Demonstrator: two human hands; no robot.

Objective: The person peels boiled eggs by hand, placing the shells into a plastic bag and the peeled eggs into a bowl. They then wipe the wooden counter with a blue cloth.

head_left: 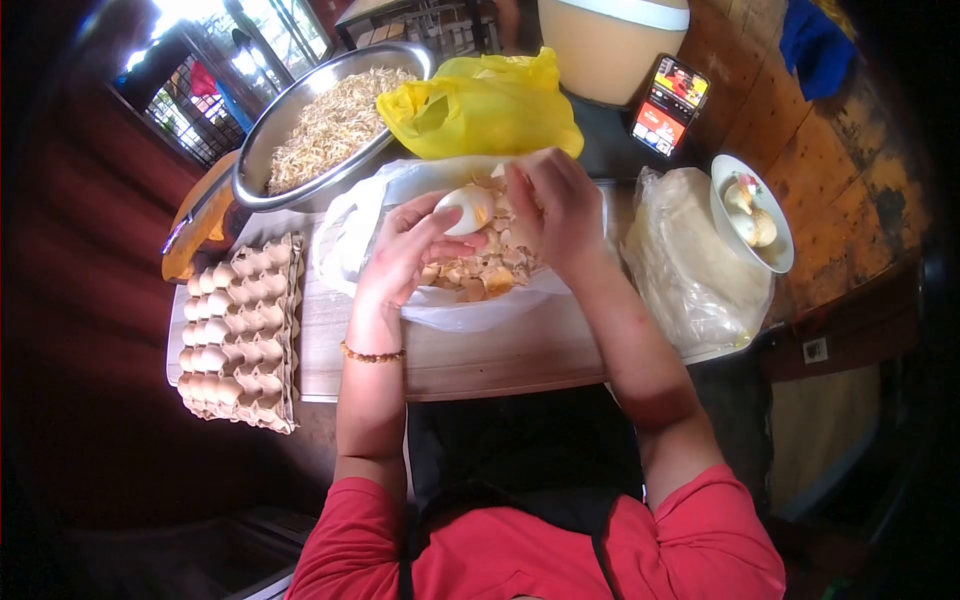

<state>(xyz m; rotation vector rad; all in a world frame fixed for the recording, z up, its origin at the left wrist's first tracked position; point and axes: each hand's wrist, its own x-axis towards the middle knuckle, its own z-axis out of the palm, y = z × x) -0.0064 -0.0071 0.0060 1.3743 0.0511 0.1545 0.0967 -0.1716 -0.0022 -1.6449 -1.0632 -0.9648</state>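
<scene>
Over eggshells, hands flank an egg; the phone's text is illegible.

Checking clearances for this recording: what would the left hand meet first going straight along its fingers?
Likely the right hand, with the egg in the left hand leading; depth is unclear, so it might miss.

Odds and ends around the tabletop's far and right sides.
From mid-view, a metal basin of pale, stringy material lies at eleven o'clock, a yellow plastic bag at twelve, a beige container at one, a lit phone between one and two, blue cloth at two, a clear plastic bag at three.
</scene>
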